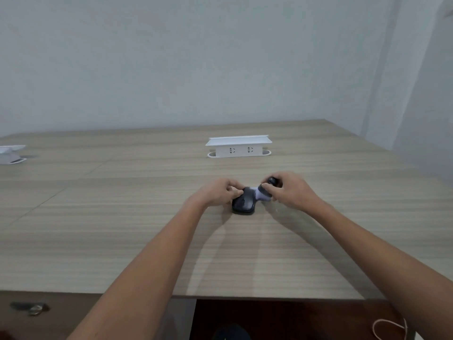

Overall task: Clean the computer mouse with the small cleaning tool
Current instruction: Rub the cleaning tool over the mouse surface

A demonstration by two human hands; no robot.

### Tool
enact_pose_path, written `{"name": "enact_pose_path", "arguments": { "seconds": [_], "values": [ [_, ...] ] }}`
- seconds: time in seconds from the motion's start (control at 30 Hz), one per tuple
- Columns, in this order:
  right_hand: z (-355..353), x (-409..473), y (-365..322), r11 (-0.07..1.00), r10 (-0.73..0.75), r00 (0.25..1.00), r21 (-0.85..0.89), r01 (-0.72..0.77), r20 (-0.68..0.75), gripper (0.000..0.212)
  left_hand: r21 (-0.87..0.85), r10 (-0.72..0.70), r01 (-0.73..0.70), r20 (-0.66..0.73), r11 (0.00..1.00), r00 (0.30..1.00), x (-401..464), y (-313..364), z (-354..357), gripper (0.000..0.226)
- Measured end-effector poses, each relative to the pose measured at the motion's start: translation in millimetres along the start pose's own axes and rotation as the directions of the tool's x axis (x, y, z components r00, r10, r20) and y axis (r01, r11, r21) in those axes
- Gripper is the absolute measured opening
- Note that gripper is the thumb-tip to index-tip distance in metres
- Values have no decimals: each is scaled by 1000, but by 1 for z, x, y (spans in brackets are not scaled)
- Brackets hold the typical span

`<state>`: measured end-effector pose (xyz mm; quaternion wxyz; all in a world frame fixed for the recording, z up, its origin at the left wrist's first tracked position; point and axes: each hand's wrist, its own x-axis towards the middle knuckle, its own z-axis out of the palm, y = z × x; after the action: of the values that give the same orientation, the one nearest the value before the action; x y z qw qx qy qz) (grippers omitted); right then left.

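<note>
- Two hands met at the dark computer mouse [243, 203] on the counter [122, 217].
- Left hand [218, 192] fingers gripped the mouse's left side.
- Right hand [288, 190] fingers pinched the small cleaning tool [266, 190], its pale head touching the mouse's right side.

I see a black computer mouse [243, 202] between my hands, a white-bristled, black-handled brush [264, 192], a striped wood-grain desk [122, 217], a white socket box [239, 146] beyond.
</note>
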<state>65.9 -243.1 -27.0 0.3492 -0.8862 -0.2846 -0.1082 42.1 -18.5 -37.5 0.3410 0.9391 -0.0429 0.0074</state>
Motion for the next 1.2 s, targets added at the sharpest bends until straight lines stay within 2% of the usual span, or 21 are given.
{"name": "enact_pose_path", "arguments": {
  "seconds": [0.17,0.23,0.33,0.4,0.5,0.57,0.67,0.73,0.9,0.97,1.07,1.2],
  "values": [
    [-16,-4,-2,999,24,996,25,-22,-86,15,195,87,-97,60,976,994,-4,6,-24,31],
    [-20,-12,-8,999,-1,993,51,7,-116,15,226,120,-157,166,961,979,-2,7,-32,42],
    [-17,-26,-16,985,-56,998,162,53,18,13,262,116,-209,329,942,937,-2,9,-33,53],
    [-12,-31,-12,985,-85,992,157,69,96,12,244,141,-239,360,940,922,-3,11,-31,54],
    [-13,-28,-1,999,-45,999,2,45,-9,11,191,185,-260,340,946,922,-3,12,-29,48],
    [-16,-28,-3,998,-61,995,-32,59,-81,10,219,169,-241,303,945,938,-1,11,-29,45],
    [-11,-34,-14,990,-134,991,37,134,6,11,295,158,-232,252,927,955,3,11,-28,40],
    [-7,-37,-16,988,-151,985,38,148,78,12,289,169,-232,228,929,959,4,12,-26,37],
    [-13,-34,-6,989,-110,993,-106,104,-50,12,244,156,-199,185,949,970,8,1,-18,33],
    [-9,-37,-14,983,-177,984,-53,175,-34,11,198,168,-201,172,959,971,9,-3,-14,30],
    [1,-42,-21,975,-220,973,11,220,76,11,91,177,-193,160,977,971,11,-7,-10,25],
    [-5,-36,-7,981,-141,990,-135,139,-2,14,90,147,-159,131,983,980,9,-5,-10,19]
  ]
}}
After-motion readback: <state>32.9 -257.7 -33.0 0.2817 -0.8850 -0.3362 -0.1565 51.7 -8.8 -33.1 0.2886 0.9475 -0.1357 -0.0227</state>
